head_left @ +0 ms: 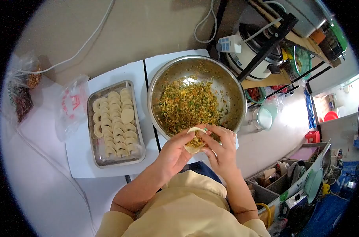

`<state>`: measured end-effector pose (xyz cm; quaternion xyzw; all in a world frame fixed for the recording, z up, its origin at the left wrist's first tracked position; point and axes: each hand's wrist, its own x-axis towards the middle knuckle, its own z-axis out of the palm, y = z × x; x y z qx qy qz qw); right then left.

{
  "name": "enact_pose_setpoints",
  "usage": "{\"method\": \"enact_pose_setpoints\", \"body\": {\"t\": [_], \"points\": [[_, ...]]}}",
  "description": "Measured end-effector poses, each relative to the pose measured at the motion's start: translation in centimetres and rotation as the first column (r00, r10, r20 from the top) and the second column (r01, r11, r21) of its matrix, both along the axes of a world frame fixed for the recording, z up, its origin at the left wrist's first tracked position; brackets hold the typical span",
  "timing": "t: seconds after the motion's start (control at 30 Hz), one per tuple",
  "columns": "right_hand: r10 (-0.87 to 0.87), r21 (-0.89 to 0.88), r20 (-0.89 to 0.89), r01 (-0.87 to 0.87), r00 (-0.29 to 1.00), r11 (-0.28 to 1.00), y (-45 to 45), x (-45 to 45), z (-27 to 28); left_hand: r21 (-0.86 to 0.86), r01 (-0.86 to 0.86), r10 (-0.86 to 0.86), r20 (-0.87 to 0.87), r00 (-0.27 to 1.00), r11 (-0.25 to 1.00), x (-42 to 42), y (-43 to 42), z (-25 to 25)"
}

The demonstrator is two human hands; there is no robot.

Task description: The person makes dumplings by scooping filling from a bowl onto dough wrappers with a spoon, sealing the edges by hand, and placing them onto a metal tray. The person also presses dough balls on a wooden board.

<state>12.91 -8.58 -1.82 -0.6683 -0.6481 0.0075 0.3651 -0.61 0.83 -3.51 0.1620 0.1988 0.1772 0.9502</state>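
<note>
Between my two hands, over the near rim of a big steel bowl (234,85), is a round dumpling wrapper (193,149) with chopped filling on it. My left hand (174,152) is curled round its left side. The fingers of my right hand (223,148) press at its right edge and top. Chopped filling (189,104), yellow, green and orange, covers much of the bowl's inside. To the left lies a metal tray (141,152) with several rows of folded dumplings (118,128); one flat round wrapper (127,115) rests on them.
Plastic bags (73,106) lie left of the tray. A cable (83,47) runs along the wall. At the right, a rack holds a rice cooker (248,59) and a power strip (229,43). Farther off are a red stool (313,137) and storage boxes (266,193).
</note>
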Motion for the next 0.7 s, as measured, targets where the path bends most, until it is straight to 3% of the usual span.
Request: {"method": "enact_pose_setpoints", "body": {"t": [0.1, 0.2, 0.33, 0.53, 0.7], "points": [[0.101, 0.065, -0.109, -0.094, 0.989, 0.993, -0.6, 0.7, -0.4, -0.014, 0.002, -0.002, 0.023, 1.000, 1.000, -0.1, 0.2, -0.7], [0.180, 0.131, -0.093, -0.168, 0.979, 0.977, -0.4, 0.5, -0.3, -0.026, 0.003, -0.002, 0.040, 0.999, 1.000, 0.0, 0.2, -0.3], [0.159, 0.193, -0.038, -0.149, 0.986, 0.970, -0.3, 0.2, -1.1, -0.012, 0.016, -0.015, 0.049, 0.999, 1.000, 0.2, 0.0, 0.6], [0.109, 0.220, -0.149, -0.075, 0.983, 0.973, -0.2, -0.4, -1.2, 0.023, 0.005, -0.005, 0.000, 1.000, 1.000, 0.3, -0.4, 0.6], [0.094, 0.219, -0.152, -0.059, 0.984, 0.974, -0.4, -0.5, -1.1, -0.014, 0.024, -0.023, 0.075, 0.997, 1.000, 0.1, -0.4, 0.1]]}}
